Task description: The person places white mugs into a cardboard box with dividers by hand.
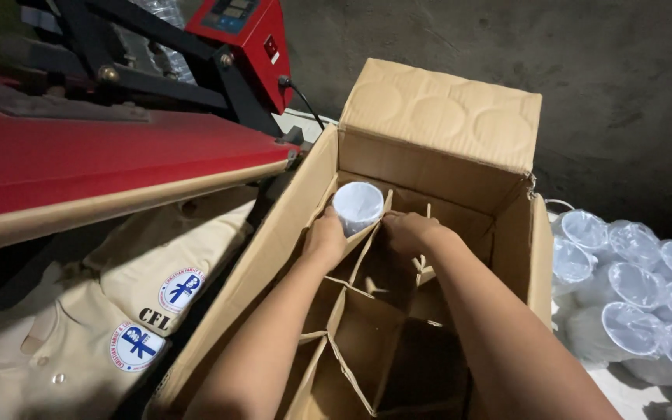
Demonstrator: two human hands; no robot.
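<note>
**White cup at the far-left cell of the divided box**

I see the left hand (325, 239) closed around the side of a white cylindrical cup (358, 205), which stands upright with its open mouth up, its long axis vertical. The cup sits at the far-left cell of the brown cardboard divider grid (349, 311) inside the open brown cardboard box (437, 117). The right hand (407, 232) is just beside the cup, on its right; its fingers curl down over a divider strip, gripping it. The left hand is the nearer one. At the right lie clear plastic-wrapped cups (631, 288); at the left, beige shirts (126, 311) under a red press machine (103, 155).
</note>
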